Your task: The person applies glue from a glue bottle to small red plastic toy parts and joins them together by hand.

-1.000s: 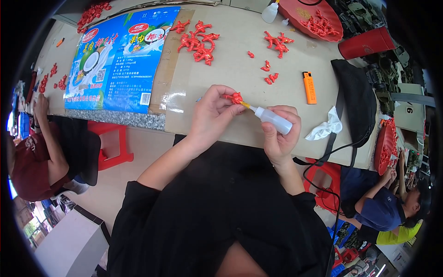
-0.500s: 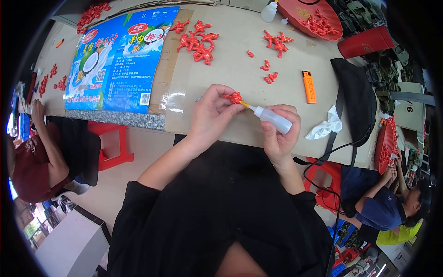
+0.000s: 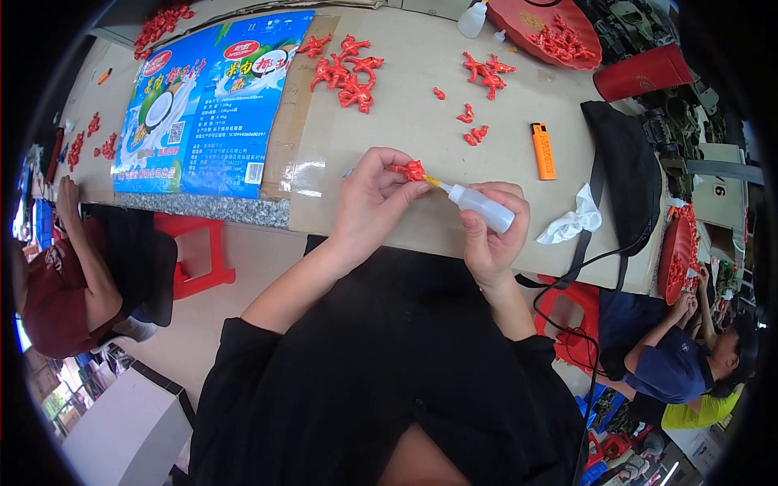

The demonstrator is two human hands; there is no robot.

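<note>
My left hand (image 3: pixel 375 198) pinches a small red plastic figure piece (image 3: pixel 414 170) between thumb and fingers, above the near edge of the table. In my right hand (image 3: pixel 498 235) is a translucent white squeeze bottle (image 3: pixel 483 209), tilted so that its thin yellowish nozzle (image 3: pixel 434 181) points left at the red piece. The nozzle tip is at or very close to the piece; whether it touches I cannot tell. Beyond my hands lie several loose red parts (image 3: pixel 468 115), a group of red figures (image 3: pixel 488 75) and a larger cluster of red figures (image 3: pixel 348 74).
An orange lighter (image 3: pixel 544 152), a crumpled white tissue (image 3: pixel 572 217) and a black pouch (image 3: pixel 632 178) lie to the right. Farther back are a red tray (image 3: pixel 559 49), a red cup (image 3: pixel 644 73) and another bottle (image 3: pixel 472 20). Blue printed cardboard (image 3: pixel 207 105) covers the left. Other people sit at both sides.
The squeeze bottle and my right hand have shifted very slightly to the right. My left hand keeps the red piece in the same place.
</note>
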